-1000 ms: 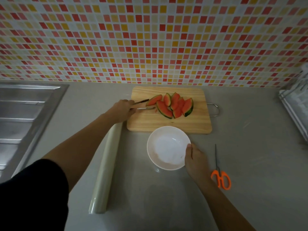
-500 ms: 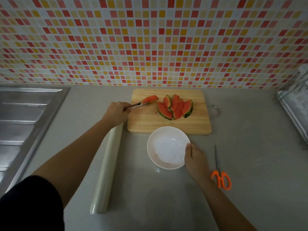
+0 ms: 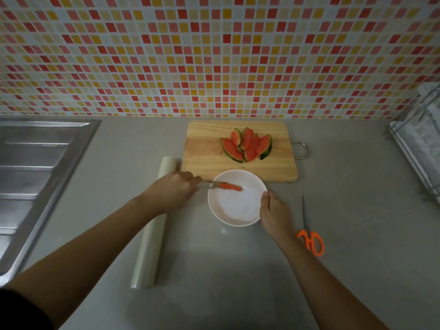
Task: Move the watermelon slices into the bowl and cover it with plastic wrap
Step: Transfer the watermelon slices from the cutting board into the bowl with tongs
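At the far left a metal sink (image 3: 35,175) is set into the grey counter (image 3: 357,210). A roll of plastic wrap (image 3: 152,234) is laid on the counter next. Its long side runs from near to far, and the far end leans a little to the right.

The left arm is stretched forward and to the right, and the roll is crossed by it. The left hand (image 3: 176,189) is held knuckles up, just left of the bowl. Its fingers are curled tight round a pair of metal tongs (image 3: 208,185). The tongs are pointed to the right, over the bowl's rim. One watermelon slice (image 3: 230,187) is pinched in the tips. The slice is held almost flat, with its long side going left to right and its free end pointed right. It is over the left back part of the white bowl (image 3: 238,210). Whether the bowl is touched by it cannot be told.

Behind the bowl a wooden cutting board (image 3: 209,160) is seen. The other slices (image 3: 247,145) are heaped on it like a fan, with the green rinds mostly turned outward.

The right arm is reached forward from the lower right. The bowl's right edge is gripped by the right hand (image 3: 273,213), with the thumb on the rim.

Orange-handled scissors (image 3: 309,234) are laid just right of that hand, blades pointed away. A wire rack (image 3: 421,144) is seen at the far right.
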`<state>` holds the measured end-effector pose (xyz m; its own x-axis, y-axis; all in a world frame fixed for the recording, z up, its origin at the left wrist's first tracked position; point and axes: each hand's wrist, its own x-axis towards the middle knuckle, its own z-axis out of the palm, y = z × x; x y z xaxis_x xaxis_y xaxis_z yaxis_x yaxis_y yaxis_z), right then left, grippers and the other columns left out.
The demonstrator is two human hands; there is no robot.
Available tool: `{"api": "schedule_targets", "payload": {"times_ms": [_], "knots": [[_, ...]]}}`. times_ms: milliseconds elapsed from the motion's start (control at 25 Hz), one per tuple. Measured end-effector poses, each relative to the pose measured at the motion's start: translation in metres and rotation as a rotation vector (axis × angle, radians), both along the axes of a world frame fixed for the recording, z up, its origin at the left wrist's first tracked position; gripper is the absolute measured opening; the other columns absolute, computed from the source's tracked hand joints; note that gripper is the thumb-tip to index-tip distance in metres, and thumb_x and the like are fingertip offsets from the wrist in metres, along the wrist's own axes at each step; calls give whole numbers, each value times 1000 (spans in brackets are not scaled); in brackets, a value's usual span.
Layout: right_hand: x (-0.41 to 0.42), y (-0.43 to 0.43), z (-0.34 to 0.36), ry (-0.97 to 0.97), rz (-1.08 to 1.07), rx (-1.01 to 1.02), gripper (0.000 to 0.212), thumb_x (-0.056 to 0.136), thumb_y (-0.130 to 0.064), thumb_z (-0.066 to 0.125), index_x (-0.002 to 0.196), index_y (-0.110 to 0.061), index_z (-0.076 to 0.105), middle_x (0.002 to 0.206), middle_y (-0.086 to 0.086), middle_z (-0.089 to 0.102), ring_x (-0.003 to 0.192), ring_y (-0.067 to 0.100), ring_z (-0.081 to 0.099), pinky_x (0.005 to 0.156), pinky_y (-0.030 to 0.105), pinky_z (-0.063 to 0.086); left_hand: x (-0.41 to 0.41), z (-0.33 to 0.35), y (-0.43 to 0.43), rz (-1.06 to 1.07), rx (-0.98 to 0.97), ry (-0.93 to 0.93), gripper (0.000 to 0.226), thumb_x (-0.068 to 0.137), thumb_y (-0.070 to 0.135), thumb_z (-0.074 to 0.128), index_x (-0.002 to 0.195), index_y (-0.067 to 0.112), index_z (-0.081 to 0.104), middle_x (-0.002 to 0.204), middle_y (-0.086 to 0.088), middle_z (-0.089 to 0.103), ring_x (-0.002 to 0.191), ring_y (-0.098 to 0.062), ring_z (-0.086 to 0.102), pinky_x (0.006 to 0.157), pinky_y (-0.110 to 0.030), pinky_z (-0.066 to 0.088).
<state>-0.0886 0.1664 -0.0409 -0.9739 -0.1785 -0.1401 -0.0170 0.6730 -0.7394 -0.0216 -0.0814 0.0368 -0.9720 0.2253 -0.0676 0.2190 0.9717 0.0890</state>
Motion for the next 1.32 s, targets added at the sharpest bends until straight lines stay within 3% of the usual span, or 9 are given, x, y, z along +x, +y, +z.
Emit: {"api": "schedule_targets", "payload": {"times_ms": [80, 160, 400, 480, 720, 920, 1080, 1200, 1320], "knots": [[-1, 0, 0, 3, 2, -3, 34, 98, -26, 31, 84, -6, 55, 73, 6, 53, 66, 23, 47, 61, 29, 32, 1, 1, 13, -23, -201, -35, 39, 100, 25, 32, 132, 8, 45, 116, -13, 58, 105, -30, 58, 87, -38, 46], [-3, 0, 1, -4, 8, -6, 35, 98, -25, 30, 85, -5, 55, 75, 6, 54, 69, 24, 48, 63, 30, 33, 1, 9, 18, -50, -227, -77, 41, 99, 31, 33, 134, 11, 43, 118, -10, 57, 107, -27, 57, 89, -35, 46], [-1, 0, 0, -24, 6, -30, 39, 98, -26, 30, 78, -4, 55, 69, 8, 57, 65, 25, 54, 59, 30, 37, -8, 51, -3, 99, 97, -97, 25, 82, 24, 58, 103, 17, 70, 85, -4, 71, 80, -23, 64, 71, -26, 46], [0, -1, -1, -34, -4, -36, 40, 98, -27, 31, 76, -5, 55, 66, 6, 55, 63, 23, 53, 57, 30, 36, -25, 52, -12, 216, 194, -44, 23, 85, 22, 59, 102, 15, 73, 78, -3, 70, 71, -21, 63, 67, -24, 43], [1, 2, -4, -33, 0, -76, 39, 98, -27, 32, 72, -5, 51, 59, 9, 55, 56, 23, 54, 50, 32, 37, -84, -2, 22, 369, 311, 48, 26, 94, 21, 51, 112, 18, 70, 97, -10, 73, 90, -27, 62, 79, -28, 43], [-2, 1, -5, -41, 3, -68, 39, 98, -28, 33, 74, -6, 54, 62, 8, 58, 59, 22, 57, 51, 32, 41, -106, -23, 21, 364, 137, 69, 30, 95, 21, 43, 106, 16, 71, 91, -13, 72, 85, -31, 61, 76, -35, 47], [-3, 2, -7, -44, -2, -78, 38, 98, -30, 32, 76, -7, 56, 66, 10, 60, 62, 22, 59, 56, 38, 47, -102, -16, 12, 373, 23, 28, 33, 94, 22, 39, 101, 13, 70, 84, -11, 68, 80, -28, 58, 71, -34, 47], [-4, 2, -8, -47, -2, -81, 38, 97, -30, 32, 77, -7, 56, 66, 10, 61, 62, 23, 59, 58, 40, 48, -98, -4, -2, 465, -85, -29, 29, 89, 22, 41, 92, 12, 69, 69, -4, 57, 65, -22, 55, 59, -29, 47], [-4, 1, -7, -33, 1, -79, 38, 97, -29, 32, 75, -8, 55, 63, 8, 59, 60, 21, 58, 56, 40, 47, -89, -1, -11, 628, -25, 23, 21, 84, 23, 47, 82, 11, 64, 63, -2, 54, 52, -17, 51, 46, -22, 39]]}}
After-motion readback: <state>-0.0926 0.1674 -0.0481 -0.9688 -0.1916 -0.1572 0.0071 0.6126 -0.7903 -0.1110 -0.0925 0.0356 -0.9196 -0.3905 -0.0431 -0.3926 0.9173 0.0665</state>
